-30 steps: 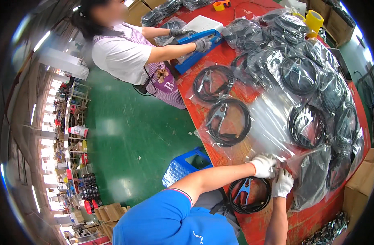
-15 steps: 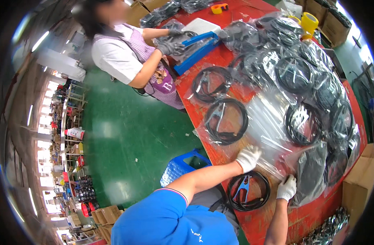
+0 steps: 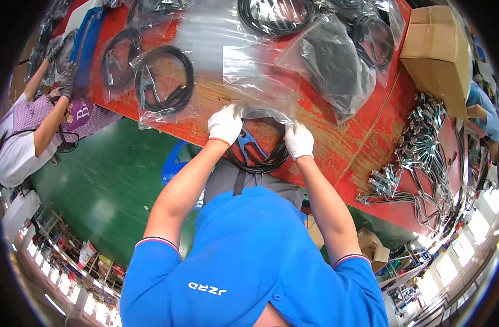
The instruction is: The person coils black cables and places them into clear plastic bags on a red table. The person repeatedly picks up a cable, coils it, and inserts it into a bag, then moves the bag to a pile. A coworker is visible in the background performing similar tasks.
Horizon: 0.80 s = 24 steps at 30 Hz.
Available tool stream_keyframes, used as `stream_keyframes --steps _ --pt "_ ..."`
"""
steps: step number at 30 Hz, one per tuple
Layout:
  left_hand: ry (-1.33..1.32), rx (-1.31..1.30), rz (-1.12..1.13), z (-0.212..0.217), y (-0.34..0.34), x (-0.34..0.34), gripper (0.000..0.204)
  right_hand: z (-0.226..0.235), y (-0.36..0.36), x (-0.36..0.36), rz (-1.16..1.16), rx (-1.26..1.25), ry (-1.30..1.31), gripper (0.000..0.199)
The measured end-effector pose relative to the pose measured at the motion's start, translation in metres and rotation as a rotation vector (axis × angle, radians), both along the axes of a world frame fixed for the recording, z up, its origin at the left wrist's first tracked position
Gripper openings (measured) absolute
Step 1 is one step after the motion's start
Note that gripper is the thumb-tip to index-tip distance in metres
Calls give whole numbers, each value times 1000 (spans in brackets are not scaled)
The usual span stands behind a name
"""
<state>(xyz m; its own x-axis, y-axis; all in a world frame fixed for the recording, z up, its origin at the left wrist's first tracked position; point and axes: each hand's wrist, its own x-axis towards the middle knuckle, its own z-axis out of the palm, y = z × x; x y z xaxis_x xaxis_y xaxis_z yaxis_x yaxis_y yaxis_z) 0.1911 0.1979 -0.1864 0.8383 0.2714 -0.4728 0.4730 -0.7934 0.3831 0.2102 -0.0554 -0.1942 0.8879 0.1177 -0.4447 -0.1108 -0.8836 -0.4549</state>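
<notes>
A clear plastic bag (image 3: 260, 90) is stretched between my gloved hands, its mouth turned toward me. My left hand (image 3: 225, 125) pinches one side of the mouth and my right hand (image 3: 299, 140) pinches the other. Below the bag's edge, at the table's near side, lies a coil of black cable (image 3: 268, 163) with a blue clamp (image 3: 250, 145) inside the ring. The bag's edge overlaps the far part of the coil. My fingertips are partly hidden by the gloves' angle and the film.
More clear bags (image 3: 203, 41) lie flat beyond my hands on the red table (image 3: 336, 147). Bagged cable coils (image 3: 165, 79) are at left and far side. A dark bagged bundle (image 3: 336, 62), a cardboard box (image 3: 434, 54) and metal clamps (image 3: 418, 136) stand right. A co-worker's gloved hand (image 3: 67, 79) is far left.
My view has turned toward the right, and the coil now lies in front of me. Both hands have drawn a bag toward me, its mouth now at the coil.
</notes>
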Motion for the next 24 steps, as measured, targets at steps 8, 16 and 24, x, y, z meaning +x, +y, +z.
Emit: stream_keyframes --steps 8,16,24 --pt "-9 28 -29 -7 12 -9 38 -5 11 9 62 34 67 47" --pt "-82 -207 441 -25 14 -21 51 -31 19 -15 -422 308 145 56" --pt "29 -8 419 -36 12 -8 50 -72 19 -10 -602 108 88 62"
